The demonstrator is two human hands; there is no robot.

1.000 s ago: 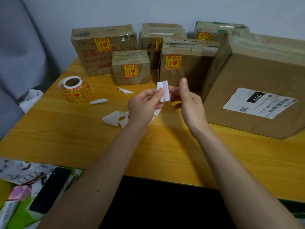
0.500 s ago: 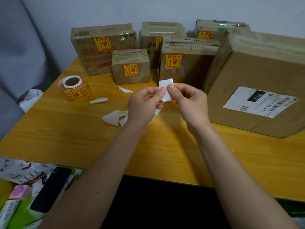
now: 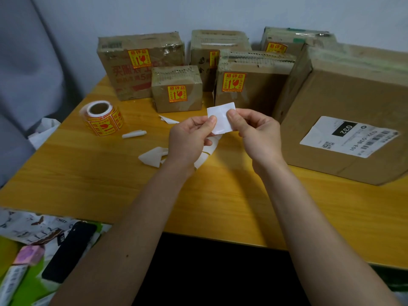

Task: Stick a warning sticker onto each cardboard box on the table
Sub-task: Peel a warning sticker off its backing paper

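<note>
Both hands hold one sticker piece (image 3: pixel 221 117) above the table, its white back toward me. My left hand (image 3: pixel 189 138) pinches its left edge and my right hand (image 3: pixel 257 133) pinches its right edge. A white backing strip (image 3: pixel 207 151) curls down below my left hand. The sticker roll (image 3: pixel 102 118), red and yellow, stands at the left. Several cardboard boxes at the back carry red-yellow warning stickers, among them a small box (image 3: pixel 176 89) and a middle box (image 3: pixel 249 82). The large box (image 3: pixel 353 115) on the right shows only a white shipping label.
Scraps of white backing paper (image 3: pixel 152 156) and a rolled scrap (image 3: pixel 133 134) lie on the yellow wooden table (image 3: pixel 88 173). A black phone (image 3: pixel 68 250) and printed packaging lie below the table's front-left edge. A grey chair (image 3: pixel 28 74) stands at the left.
The folded white piece has been opened flat. My right hand has closed in from beside it to pinch its right edge, and both hands have shifted slightly lower.
</note>
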